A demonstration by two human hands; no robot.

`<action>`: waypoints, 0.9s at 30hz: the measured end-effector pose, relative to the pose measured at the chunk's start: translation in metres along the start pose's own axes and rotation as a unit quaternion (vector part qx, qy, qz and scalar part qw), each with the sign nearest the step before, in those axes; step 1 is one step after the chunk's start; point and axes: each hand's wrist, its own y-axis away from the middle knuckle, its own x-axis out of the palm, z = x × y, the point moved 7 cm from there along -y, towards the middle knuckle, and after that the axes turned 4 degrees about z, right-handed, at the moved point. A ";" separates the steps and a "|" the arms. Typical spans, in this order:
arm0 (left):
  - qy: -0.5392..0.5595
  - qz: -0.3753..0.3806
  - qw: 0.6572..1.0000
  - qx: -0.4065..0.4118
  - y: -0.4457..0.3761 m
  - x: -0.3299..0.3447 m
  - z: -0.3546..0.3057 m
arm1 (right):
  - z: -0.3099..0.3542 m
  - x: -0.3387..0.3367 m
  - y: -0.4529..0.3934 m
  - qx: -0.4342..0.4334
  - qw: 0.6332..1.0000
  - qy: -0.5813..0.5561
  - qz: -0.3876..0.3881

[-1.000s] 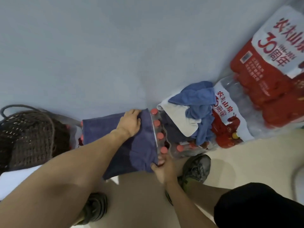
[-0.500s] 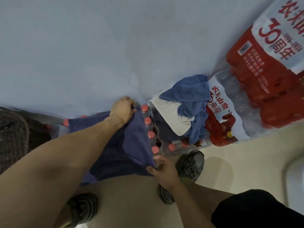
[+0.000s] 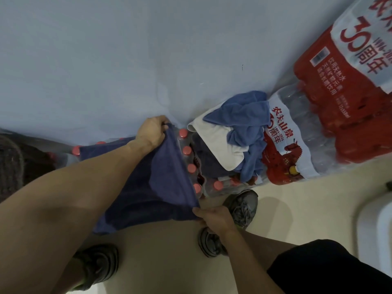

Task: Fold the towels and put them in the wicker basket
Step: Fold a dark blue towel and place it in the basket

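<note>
Leaned against the far wall [image 3: 106, 49]: shrink-wrapped water packs [image 3: 350, 98], stacked at right and running left under the work. Spread over the near packs, centre: a navy towel [image 3: 161, 187], its near part hanging off the pack edge toward the floor [image 3: 297, 209], one layer lapped over another, so seemingly mid-fold rather than finished. Half out of view at far left, near the towel but apart from it: the wicker basket [image 3: 12, 162], contents impossible to make out. Heaped on the packs just right of the navy towel, unfolded: a blue towel [image 3: 244, 124], a white towel [image 3: 218, 141] and a darker cloth [image 3: 210, 162] beneath. Judged from this: task at an early stage, with one towel in hand, at least three waiting, and nothing confirmed in the basket. Planted on the floor below: two grey shoes [image 3: 239, 206].

Clenched round the towel's far right corner, up by the wall: left hand [image 3: 151, 132], fingers curled, cloth bunched inside them. Pinching the near right corner, just above the right shoe: right hand [image 3: 214, 215], thumb on top of the hem, remaining fingers tucked underneath. Right edge of the towel held fairly taut between both grips, beside a row of red caps [image 3: 186, 150].
</note>
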 end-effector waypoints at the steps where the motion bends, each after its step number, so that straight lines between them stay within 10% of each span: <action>1: 0.005 -0.004 1.000 0.003 0.000 0.001 -0.001 | 0.000 -0.002 -0.001 0.001 1.000 0.006 -0.001; 8: -0.006 0.023 0.999 0.026 0.000 0.002 -0.006 | 0.012 0.002 0.004 -0.150 0.984 0.085 -0.042; 22: -0.139 0.091 0.985 -0.049 0.059 -0.028 0.054 | -0.012 0.013 -0.006 -0.033 0.994 -0.087 -0.062; 27: -0.002 0.094 0.995 -0.037 0.056 -0.029 0.044 | -0.034 0.007 -0.005 0.019 0.982 -0.157 -0.101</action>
